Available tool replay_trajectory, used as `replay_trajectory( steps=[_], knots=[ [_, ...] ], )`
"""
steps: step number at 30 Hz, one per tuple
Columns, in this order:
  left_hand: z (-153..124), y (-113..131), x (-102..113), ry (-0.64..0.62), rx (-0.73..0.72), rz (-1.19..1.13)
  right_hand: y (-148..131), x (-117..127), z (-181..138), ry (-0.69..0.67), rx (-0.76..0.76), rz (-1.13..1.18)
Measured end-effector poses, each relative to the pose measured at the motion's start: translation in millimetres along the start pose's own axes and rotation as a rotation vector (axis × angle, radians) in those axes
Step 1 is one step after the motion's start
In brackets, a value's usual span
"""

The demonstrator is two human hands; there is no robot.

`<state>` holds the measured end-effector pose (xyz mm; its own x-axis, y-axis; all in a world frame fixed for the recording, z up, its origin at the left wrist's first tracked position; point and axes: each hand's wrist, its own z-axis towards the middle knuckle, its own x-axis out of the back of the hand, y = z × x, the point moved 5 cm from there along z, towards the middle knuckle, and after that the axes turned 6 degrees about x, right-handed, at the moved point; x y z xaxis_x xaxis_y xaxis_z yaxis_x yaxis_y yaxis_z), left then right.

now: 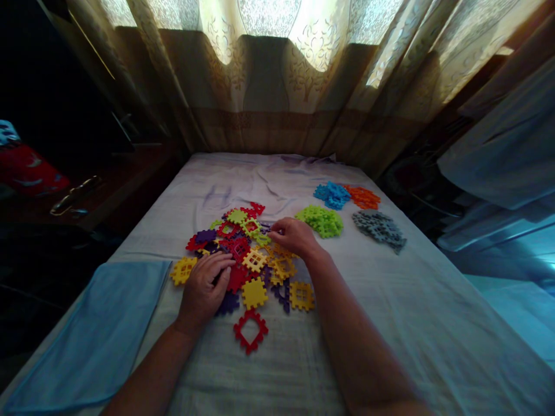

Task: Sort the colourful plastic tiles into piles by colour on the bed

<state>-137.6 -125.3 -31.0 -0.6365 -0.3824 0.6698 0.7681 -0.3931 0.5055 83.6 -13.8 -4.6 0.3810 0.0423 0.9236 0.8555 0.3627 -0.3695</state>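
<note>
- From my remote seat I see the mixed pile [254, 293] of interlocking plastic pieces at the centre of the white sheet [390, 323], with red, yellow, purple and green overlapping
- The left hand [208, 289] rests at the pile's eight o'clock edge, its fingers extended close together and the thumb apart; I judge this keeps loose pieces in reach and steady
- The right hand [295, 234] bends in at two o'clock, thumb and forefinger curled near each other over the pieces; I cannot tell whether they pinch one
- Around two o'clock from the pile, the green heap [321, 221] lies nearest, the blue heap [333, 195] beyond it, and the orange heap [364, 197] just beside the blue
- Towards three o'clock sits the grey heap [378, 230]; I take the one-colour heaps as spaced so colours do not mingle
- One red frame piece [238, 330] lies apart at six o'clock
- A folded blue cloth [99, 329] lies at eight o'clock, outside the working space
</note>
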Motion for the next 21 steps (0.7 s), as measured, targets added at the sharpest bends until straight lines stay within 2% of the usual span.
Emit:
replay_trajectory(
  steps=[2, 5, 15, 18, 21],
  knots=[
    [0.0, 0.1, 0.4, -0.002, 0.000, -0.001, -10.2, -6.9, -0.6, -0.080, 0.056, -0.071],
    [-0.4, -0.7, 0.0, -0.009, 0.013, -0.009, -18.1, -13.9, -0.9, -0.132, 0.104, -0.142],
    [0.0, 0.5, -0.1, 0.005, -0.014, -0.009, -27.4, -15.9, 0.6, -0.154, 0.172, -0.237],
    [0.0, 0.8, 0.0, -0.004, -0.016, -0.005, -23.3, -9.0, 1.9, -0.130, 0.143, -0.233],
    [-0.3, 0.3, -0.3, -0.002, -0.011, -0.003, -7.5, 6.1, 0.9, -0.043, 0.034, -0.216]
  ],
)
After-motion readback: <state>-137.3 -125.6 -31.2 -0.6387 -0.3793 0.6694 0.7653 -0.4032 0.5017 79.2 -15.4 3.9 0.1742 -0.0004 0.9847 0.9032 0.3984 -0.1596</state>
